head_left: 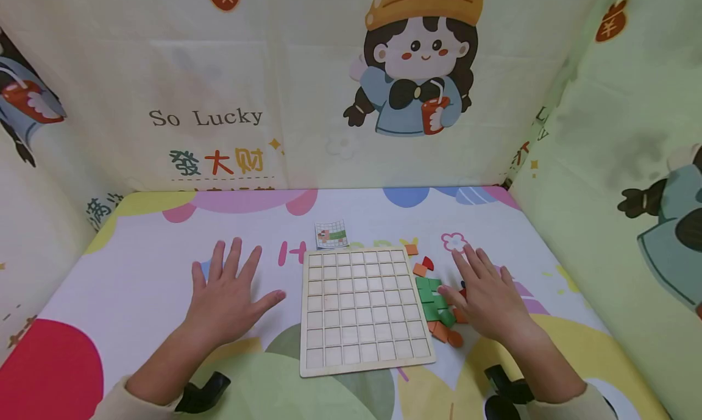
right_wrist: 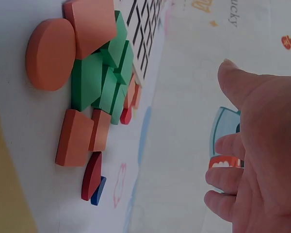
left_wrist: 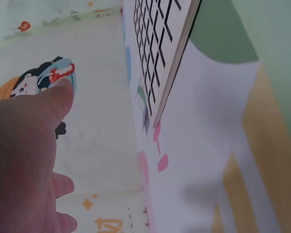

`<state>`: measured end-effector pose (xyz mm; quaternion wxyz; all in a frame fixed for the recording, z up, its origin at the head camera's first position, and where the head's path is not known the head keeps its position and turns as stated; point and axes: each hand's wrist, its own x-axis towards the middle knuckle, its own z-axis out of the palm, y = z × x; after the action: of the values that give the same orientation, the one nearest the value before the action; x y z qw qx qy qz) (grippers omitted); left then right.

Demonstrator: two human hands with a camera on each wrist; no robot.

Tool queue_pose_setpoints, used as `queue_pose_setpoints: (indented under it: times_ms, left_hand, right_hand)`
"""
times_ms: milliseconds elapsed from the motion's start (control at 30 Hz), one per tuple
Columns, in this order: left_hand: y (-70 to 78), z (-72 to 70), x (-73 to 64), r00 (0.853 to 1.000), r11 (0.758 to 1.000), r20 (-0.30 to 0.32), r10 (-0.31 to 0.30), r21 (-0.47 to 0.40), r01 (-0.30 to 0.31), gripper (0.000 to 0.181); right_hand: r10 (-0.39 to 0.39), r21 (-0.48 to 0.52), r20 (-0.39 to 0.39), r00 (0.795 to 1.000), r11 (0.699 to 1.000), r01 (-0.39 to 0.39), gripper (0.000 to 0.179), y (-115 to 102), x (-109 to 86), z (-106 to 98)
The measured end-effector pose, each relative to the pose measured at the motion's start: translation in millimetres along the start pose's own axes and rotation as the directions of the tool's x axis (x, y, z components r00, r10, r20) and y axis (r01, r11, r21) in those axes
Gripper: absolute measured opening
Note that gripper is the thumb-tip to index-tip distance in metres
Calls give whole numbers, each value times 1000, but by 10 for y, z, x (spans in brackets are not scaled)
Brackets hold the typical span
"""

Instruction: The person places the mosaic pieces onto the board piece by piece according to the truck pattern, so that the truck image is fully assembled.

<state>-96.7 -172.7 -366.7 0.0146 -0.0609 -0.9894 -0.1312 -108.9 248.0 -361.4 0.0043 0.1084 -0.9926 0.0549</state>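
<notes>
A square wooden grid board lies on the table between the two hands. To its left, the left hand hovers with spread fingers and holds nothing. Right of the board, the right hand is also spread over the table and holds nothing. Beside and partly under the right hand in the head view lie loose blocks: green squares, an orange disc and several orange pieces. The right wrist view also shows a dark red piece and a blue piece. A small printed card lies behind the board.
The table has a colourful printed cloth. Patterned fabric walls rise behind it and at both sides. Black wrist devices are strapped near each sleeve.
</notes>
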Motion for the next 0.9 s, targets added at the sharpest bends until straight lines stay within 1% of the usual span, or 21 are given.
queue_pose_setpoints:
  times_ms: [133,233,300,433,533,700,833,900]
  left_hand:
    - [1,-8,-4,1000,1000,-5,5,-13,-5,98]
    - [-4,-4,1,1000,999,-20,24,-36,-25,97]
    - [-9,6,8,999,997,-33,43,-59,-45,96]
    - [-18,22,16,995,990,-56,87,-105,-92,91]
    - [-21,32,8,992,987,-61,114,-110,-121,88]
    - [-33,68,-20,983,978,-84,161,-117,-170,84]
    - [-44,135,-13,972,960,-115,207,-168,-225,83]
    - [-33,182,2,968,949,-112,226,-198,-245,84]
  right_hand:
    - [2,12,-2,1000,1000,-2,83,-10,8,-1]
    - [2,25,-18,1000,1000,-1,83,-7,13,9]
    - [-4,37,-43,999,999,5,84,3,13,20]
    - [-29,82,-124,992,996,39,81,29,11,47]
    - [-35,133,-155,987,989,56,79,35,8,63]
    - [-30,213,-158,987,975,64,75,33,-4,83]
    - [-30,265,-145,989,962,68,69,52,-10,120]
    - [-27,294,-129,991,954,64,66,72,-13,152]
